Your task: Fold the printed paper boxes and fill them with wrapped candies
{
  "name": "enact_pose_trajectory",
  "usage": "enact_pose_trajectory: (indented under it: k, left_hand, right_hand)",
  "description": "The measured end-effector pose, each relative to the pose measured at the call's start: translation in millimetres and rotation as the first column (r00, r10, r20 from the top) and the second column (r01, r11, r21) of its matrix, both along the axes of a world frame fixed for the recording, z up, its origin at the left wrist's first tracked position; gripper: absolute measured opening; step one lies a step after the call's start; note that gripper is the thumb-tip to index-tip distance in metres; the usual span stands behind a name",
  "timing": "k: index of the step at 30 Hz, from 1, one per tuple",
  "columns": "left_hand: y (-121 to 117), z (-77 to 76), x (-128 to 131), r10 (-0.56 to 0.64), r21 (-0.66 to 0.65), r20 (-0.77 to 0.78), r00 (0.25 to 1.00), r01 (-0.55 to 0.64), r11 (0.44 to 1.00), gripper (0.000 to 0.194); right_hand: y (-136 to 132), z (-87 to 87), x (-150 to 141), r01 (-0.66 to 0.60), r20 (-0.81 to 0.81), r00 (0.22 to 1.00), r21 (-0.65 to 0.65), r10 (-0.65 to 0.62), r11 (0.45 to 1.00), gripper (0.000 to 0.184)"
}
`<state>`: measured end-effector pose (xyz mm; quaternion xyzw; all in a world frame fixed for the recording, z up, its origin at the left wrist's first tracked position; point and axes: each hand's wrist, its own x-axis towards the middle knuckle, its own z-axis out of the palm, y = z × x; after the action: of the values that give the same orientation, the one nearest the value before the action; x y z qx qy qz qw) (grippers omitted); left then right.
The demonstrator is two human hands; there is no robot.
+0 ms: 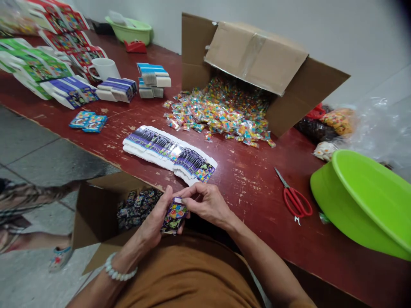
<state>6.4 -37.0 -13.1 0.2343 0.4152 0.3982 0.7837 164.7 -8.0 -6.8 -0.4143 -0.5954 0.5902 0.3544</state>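
Close to my body, a small purple candy box (175, 217) with a colourful print rests in my left hand (157, 217), whose fingers are wrapped round its side. At its top end my right hand (208, 204) pinches the white flap with thumb and forefinger. Just beyond my hands a long row of flat, unfolded purple boxes (167, 150) lies overlapping on the red table (244, 179). Below the table edge, to the left, an open cardboard carton (96, 214) holds many filled purple boxes (139, 207).
Wrapped candies (221, 115) spill from a tipped carton (257, 51) at the back. Red scissors (295, 201) and a green basin (359, 205) are on the right. Stacked box blanks (48, 64), a white mug (105, 69) and blue boxes (88, 121) stand left. A person's leg (35, 239) shows beside the lower carton.
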Motion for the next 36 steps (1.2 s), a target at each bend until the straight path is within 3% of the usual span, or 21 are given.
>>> enact_pose_trajectory:
  k: [4, 7, 9, 11, 15, 19, 21, 24, 27, 30, 32, 34, 36]
  left_hand:
    - [-0.2, -2.4, -4.5, -0.015, 0.002, -0.009, 1.0, 0.015, 1.0, 0.072]
    - [0.4, -4.5, -4.9, -0.031, -0.013, -0.001, 1.0, 0.031, 0.999, 0.072]
    - [1.3, -5.1, -3.5, -0.03, -0.041, -0.019, 0.999, 0.029, 0.999, 0.065]
    - [2.9, -5.0, -1.5, -0.001, -0.076, -0.036, 0.999, -0.002, 0.997, 0.05]
    - [8.7, -3.3, 2.2, 0.136, -0.189, 0.063, 0.989, -0.122, 0.974, 0.022]
    - [12.4, -1.4, 2.3, 0.223, -0.259, 0.135, 0.965, -0.183, 0.948, 0.027]
    - [12.0, -1.0, 0.4, 0.25, -0.231, 0.128, 0.96, -0.216, 0.949, 0.032]
    - [9.0, -2.0, -2.9, 0.3, -0.179, 0.09, 0.95, -0.281, 0.943, 0.035]
    - [4.8, -5.9, -5.2, 0.288, -0.147, 0.082, 0.954, -0.274, 0.95, 0.037]
    - [1.4, -11.3, -11.9, 0.247, -0.076, 0.025, 0.969, -0.245, 0.967, 0.044]
    - [1.4, -15.1, -23.5, 0.237, -0.017, -0.08, 0.968, -0.239, 0.971, 0.052]
    - [4.0, -18.3, -41.4, 0.342, 0.085, -0.258, 0.904, -0.331, 0.94, 0.057]
    - [8.1, -20.4, -61.5, 0.526, 0.265, -0.433, 0.732, -0.454, 0.851, 0.054]
  right_hand:
    - [3.1, -0.5, -3.7, -0.002, -0.091, 0.996, -0.197, -0.016, 0.98, 0.016]
    - [2.3, -0.7, -2.6, -0.011, -0.122, 0.992, -0.231, -0.018, 0.973, 0.017]
    - [0.9, 1.3, 0.5, -0.036, -0.097, 0.995, -0.122, 0.024, 0.992, 0.013]
    - [-1.0, 4.1, 4.0, -0.088, -0.022, 0.996, 0.075, 0.09, 0.993, 0.013]
    - [-8.0, 2.2, 4.4, -0.14, 0.204, 0.977, 0.379, 0.065, 0.915, 0.011]
    - [-19.3, -11.7, -7.2, -0.203, 0.423, 0.906, 0.5, -0.032, 0.842, 0.083]
    - [-22.5, -18.0, -14.7, -0.213, 0.49, 0.867, 0.531, -0.092, 0.82, 0.096]
    - [-21.7, -22.2, -25.0, -0.192, 0.515, 0.843, 0.556, -0.153, 0.809, 0.08]
    - [-17.6, -20.0, -30.1, -0.197, 0.486, 0.866, 0.545, -0.116, 0.815, 0.072]
    - [-9.3, -15.6, -22.1, -0.262, 0.456, 0.89, 0.532, -0.011, 0.805, 0.085]
    - [3.7, -15.3, -6.2, -0.252, 0.451, 0.892, 0.556, -0.033, 0.792, 0.099]
    - [24.1, -18.8, 16.4, -0.12, 0.47, 0.856, 0.586, -0.216, 0.801, 0.106]
    - [47.7, -25.7, 39.8, 0.034, 0.547, 0.726, 0.576, -0.416, 0.817, 0.099]
